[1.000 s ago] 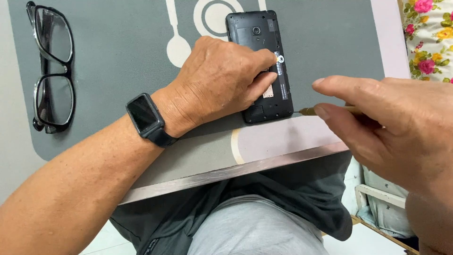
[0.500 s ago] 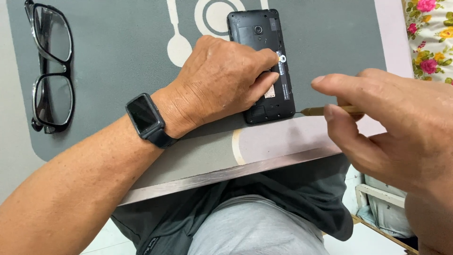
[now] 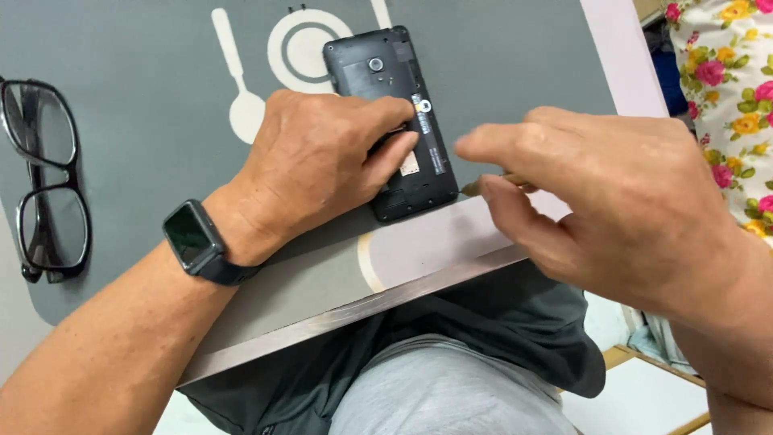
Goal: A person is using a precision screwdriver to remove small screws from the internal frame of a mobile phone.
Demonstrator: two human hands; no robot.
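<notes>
A matte black phone (image 3: pixel 394 121) with its back cover off, rectangular with rounded corners, lies near the front edge of the smooth grey surface (image 3: pixel 515 64). The left hand (image 3: pixel 322 165) lies flat over it, fingers pressing its exposed inside. The right hand (image 3: pixel 596 201) pinches a thin yellowish tool (image 3: pixel 483 184), its grip nearly closed, just beside the phone. Black-framed glasses (image 3: pixel 44 177) lie at the left edge.

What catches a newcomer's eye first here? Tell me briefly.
The black opened phone with its back cover off lies mid-table, pinned under the left hand. The right hand pinches a thin brownish tool beside the phone's lower edge. Black-framed glasses rest far left.
</notes>
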